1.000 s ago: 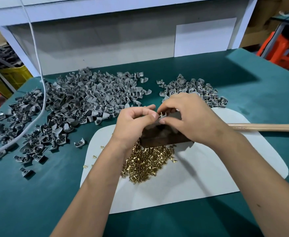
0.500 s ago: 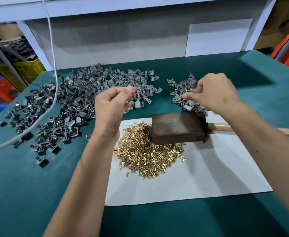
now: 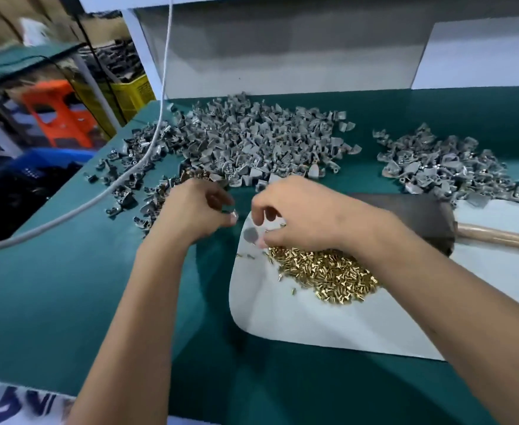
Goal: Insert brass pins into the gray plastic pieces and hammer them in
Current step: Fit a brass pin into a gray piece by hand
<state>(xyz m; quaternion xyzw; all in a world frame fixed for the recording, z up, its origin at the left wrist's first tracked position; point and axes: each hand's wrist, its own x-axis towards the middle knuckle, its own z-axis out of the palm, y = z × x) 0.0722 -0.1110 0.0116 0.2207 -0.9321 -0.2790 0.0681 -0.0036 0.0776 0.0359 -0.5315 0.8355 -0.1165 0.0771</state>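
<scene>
Green table [image 3: 68, 302], bearing all items. White sheet [image 3: 328, 326], right of centre. Large grey pieces pile [image 3: 252, 142], far centre; smaller pile [image 3: 445, 164], far right. Mallet [image 3: 405, 216] lying on the sheet behind the right wrist, handle pointing right. Brass pins [image 3: 325, 271], heaped on the sheet. White cable [image 3: 98, 194], crossing the left side. Left hand [image 3: 196, 210], fingers curled at the large pile's near edge; contents cannot be told. Right hand [image 3: 301, 213], fingertips lowered at the pins' far edge; grasp cannot be told.

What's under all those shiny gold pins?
The brass pins lie heaped on a white sheet, which rests on the green table. The right hand covers the heap's far edge, so what lies there is hidden.
</scene>
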